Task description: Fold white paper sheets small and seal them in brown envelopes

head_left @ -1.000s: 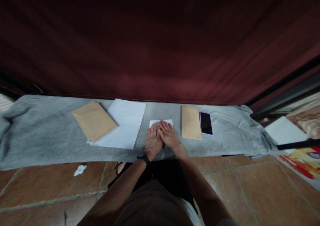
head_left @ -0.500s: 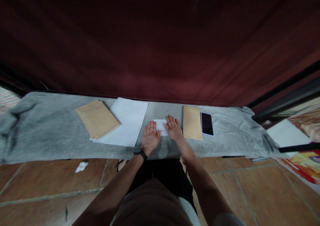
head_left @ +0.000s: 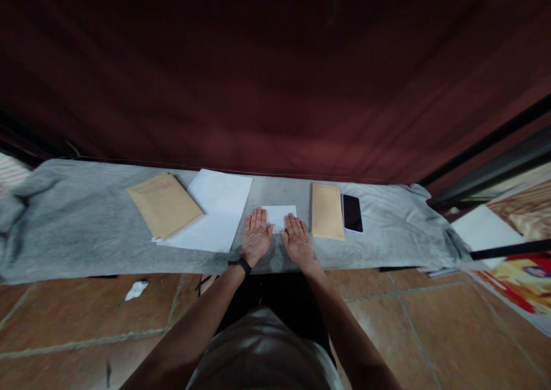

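A small white paper [head_left: 279,213] lies flat on the grey cloth between my hands. My left hand [head_left: 257,238] rests palm down at its left edge, fingers stretched forward. At the lower right of the same paper, my right hand [head_left: 298,240] is also flat, with its fingers extended. Larger white sheets [head_left: 226,206] lie to the left, partly under a pile of brown envelopes [head_left: 166,205]. One brown envelope [head_left: 327,211] is right of my right hand, and a dark-screened phone [head_left: 352,213] lies beside it.
The grey cloth [head_left: 99,223] covers a long narrow surface. Behind it hangs a dark red curtain [head_left: 275,91]. Dark bars [head_left: 508,248] and a colourful printed sheet [head_left: 525,281] are at the right. A white scrap [head_left: 136,289] lies on the tiled floor.
My right hand has slid back toward me, uncovering more of the small paper. The view has shifted slightly. My left hand stays in place on the paper's left side.
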`<state>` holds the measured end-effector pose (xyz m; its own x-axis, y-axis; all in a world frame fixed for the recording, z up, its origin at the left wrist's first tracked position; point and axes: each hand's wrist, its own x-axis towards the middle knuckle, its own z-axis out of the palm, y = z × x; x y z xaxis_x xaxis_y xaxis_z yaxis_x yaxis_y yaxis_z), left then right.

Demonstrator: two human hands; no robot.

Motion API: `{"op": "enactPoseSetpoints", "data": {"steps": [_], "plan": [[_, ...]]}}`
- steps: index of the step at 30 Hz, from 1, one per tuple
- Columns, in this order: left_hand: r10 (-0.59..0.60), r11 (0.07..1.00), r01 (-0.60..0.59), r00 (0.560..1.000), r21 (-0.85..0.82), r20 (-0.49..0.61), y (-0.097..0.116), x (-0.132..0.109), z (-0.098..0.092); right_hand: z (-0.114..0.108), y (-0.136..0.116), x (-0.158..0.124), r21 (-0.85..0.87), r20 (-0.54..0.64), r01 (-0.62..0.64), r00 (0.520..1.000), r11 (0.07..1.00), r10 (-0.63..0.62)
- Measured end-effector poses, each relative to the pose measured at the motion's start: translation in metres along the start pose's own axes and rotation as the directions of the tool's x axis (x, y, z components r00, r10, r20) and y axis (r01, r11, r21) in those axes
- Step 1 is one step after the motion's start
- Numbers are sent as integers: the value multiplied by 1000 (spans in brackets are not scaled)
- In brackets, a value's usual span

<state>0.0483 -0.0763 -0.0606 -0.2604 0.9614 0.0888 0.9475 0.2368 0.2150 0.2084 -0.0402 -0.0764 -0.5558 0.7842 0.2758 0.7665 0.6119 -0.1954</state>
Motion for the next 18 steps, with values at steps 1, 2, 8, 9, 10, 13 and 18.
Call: {"op": "enactPoseSetpoints", "data": {"steps": [1, 2, 8, 9, 10, 13, 18], "plan": [[-8, 1000, 8, 1000, -7, -5, 1, 0, 0, -1, 3, 1, -6, -1, -12, 1000, 1000, 12], [-18, 1000, 18, 1000, -12, -13, 2, 0, -1, -2, 4, 1, -9, 0, -18, 1000, 1000, 18], [224, 970, -225, 974, -88, -21, 27, 2, -5, -4, 4, 3, -34, 53, -22, 998, 999, 24], [316, 942, -313, 949, -119, 9, 32, 3, -4, -4, 4, 2, -43, 71, -11, 997, 999, 14], [385, 915, -377, 922, -147, 36, 37, 4, -3, -3, 4, 2, -51, 86, 0, 996, 999, 4], [407, 906, -393, 911, -160, 65, 44, 10, 1, -2, 6, 0, -52, 82, 19, 997, 998, -14], [359, 931, -353, 932, -89, 54, 32, 26, 6, -2, 9, -5, -24, 9, 45, 999, 999, -45]]}}
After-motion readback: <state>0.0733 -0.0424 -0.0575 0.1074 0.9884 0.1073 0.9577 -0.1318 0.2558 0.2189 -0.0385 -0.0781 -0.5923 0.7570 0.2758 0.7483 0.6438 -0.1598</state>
